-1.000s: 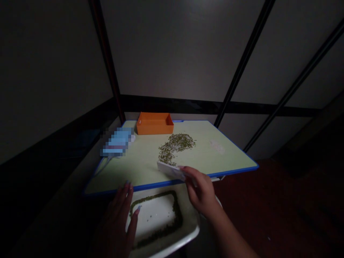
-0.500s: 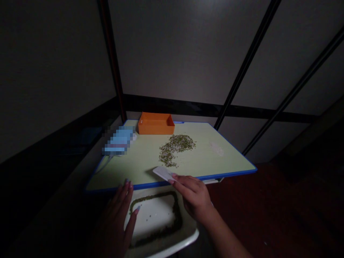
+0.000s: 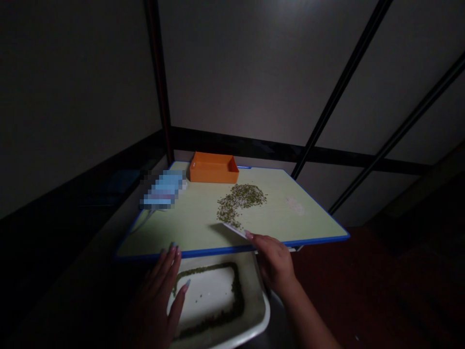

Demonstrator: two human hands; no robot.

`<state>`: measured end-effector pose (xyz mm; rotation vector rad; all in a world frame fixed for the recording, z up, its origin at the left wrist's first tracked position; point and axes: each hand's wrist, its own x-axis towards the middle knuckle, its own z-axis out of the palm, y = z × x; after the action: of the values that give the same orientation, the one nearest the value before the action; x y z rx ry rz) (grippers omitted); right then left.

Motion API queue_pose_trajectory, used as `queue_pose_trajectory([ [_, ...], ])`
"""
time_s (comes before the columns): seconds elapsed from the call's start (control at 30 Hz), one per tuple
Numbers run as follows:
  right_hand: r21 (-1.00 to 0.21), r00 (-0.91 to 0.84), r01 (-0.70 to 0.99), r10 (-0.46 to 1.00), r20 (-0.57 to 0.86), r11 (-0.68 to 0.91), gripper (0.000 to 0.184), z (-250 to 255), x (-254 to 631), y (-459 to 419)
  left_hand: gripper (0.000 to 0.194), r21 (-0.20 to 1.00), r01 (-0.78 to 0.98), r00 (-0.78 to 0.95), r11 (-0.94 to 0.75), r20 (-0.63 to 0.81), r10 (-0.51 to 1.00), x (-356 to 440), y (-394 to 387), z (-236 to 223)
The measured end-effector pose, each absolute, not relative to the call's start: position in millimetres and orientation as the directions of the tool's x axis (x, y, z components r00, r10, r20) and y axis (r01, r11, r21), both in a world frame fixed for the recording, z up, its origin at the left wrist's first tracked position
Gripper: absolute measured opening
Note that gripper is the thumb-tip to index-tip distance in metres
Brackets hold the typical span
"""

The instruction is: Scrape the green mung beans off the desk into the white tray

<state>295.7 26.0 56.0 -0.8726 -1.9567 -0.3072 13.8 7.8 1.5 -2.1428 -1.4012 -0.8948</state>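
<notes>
My right hand point(image 3: 276, 261) pinches a thin white card point(image 3: 234, 230), tilted nearly edge-on over the front of the table point(image 3: 189, 228). Just beyond the card lies a curved patch of small green grains point(image 3: 247, 196), mixed with pale bits. Below the table's front edge is a white tub point(image 3: 264, 315). More green grains point(image 3: 238, 295) line the edge of its floor, with a few loose specks in the middle. My left hand point(image 3: 163, 286) is over the tub's left side, thumb and fingers apart, holding nothing. Its palm is in deep shadow.
An orange open box point(image 3: 214, 175) stands at the back left of the table. To its left lies a blurred-out light-blue item point(image 3: 165, 188) with a white cord point(image 3: 143, 220). A pale patch of fine bits point(image 3: 296, 206) is on the right. Dark-framed wall panels rise behind.
My right hand has moved a little to the right with the card, which has turned from face-up to nearly edge-on beside the grains. My left hand has hardly moved.
</notes>
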Motion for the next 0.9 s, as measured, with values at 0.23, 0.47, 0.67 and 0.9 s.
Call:
queue_pose_trajectory([
  [0.23, -0.324, -0.075, 0.71, 0.524, 0.848, 0.625, 0.048, 55, 305, 43, 0.067, -0.006, 0.912, 0.291, -0.41, 0.714, 0.637, 10, 11, -6],
  [0.47, -0.579, 0.211, 0.607, 0.593, 0.777, 0.544, 0.034, 95, 290, 64, 0.07, 0.103, 0.898, 0.252, -0.427, 0.676, 0.693, 6, 11, -6],
  [0.67, -0.698, 0.324, 0.483, 0.633, 0.703, 0.528, 0.026, 89, 282, 70, 0.069, 0.196, 0.901, 0.197, -0.387, 0.61, 0.768, 8, 10, -5],
  [0.9, -0.691, 0.3, 0.522, 0.65, 0.698, 0.5, 0.025, 68, 300, 54, 0.066, 0.161, 0.921, 0.181, -0.355, 0.629, 0.756, 12, 6, -5],
])
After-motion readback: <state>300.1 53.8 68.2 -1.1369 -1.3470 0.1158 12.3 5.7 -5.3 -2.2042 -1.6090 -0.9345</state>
